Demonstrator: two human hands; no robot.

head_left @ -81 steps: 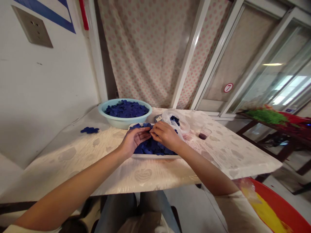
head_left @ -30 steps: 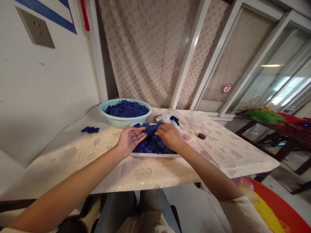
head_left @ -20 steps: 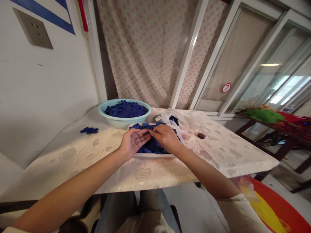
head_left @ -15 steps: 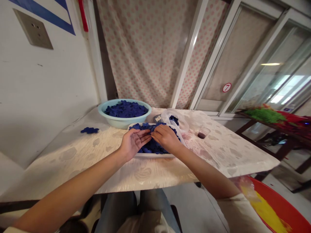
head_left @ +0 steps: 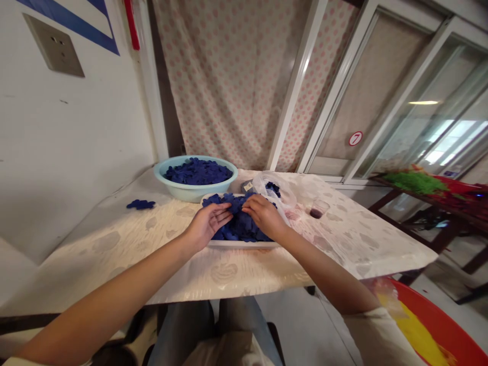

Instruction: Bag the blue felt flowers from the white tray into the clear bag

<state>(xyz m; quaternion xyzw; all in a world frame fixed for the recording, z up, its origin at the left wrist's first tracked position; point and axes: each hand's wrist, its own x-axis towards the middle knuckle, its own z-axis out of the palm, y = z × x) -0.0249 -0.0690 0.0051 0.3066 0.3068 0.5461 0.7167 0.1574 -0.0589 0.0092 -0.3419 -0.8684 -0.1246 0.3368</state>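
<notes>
A heap of dark blue cut-out pieces (head_left: 240, 229) lies on a white rectangular tray (head_left: 244, 244) in front of me. My left hand (head_left: 208, 227) rests palm-up at the heap's left edge, its fingers together and touching the pieces. My right hand (head_left: 265, 216) lies on the heap's right side with its fingers curled down onto the pieces. I cannot tell if those fingers pinch any. The two hands stand a little apart. Both forearms reach in from the bottom corners.
A pale blue basin (head_left: 192, 193) full of blue pieces stands behind the tray. A small blue cluster (head_left: 141, 204) lies on the patterned tablecloth (head_left: 114, 269) at left. A plastic bag (head_left: 276, 190) and a small glass (head_left: 319, 209) stand at right. A red basin (head_left: 430, 325) sits below the table's right edge.
My hands have drawn slightly apart from nearly meeting over the heap. The left hand has moved back to the heap's left edge, and the pieces look pushed up toward the tray's far side.
</notes>
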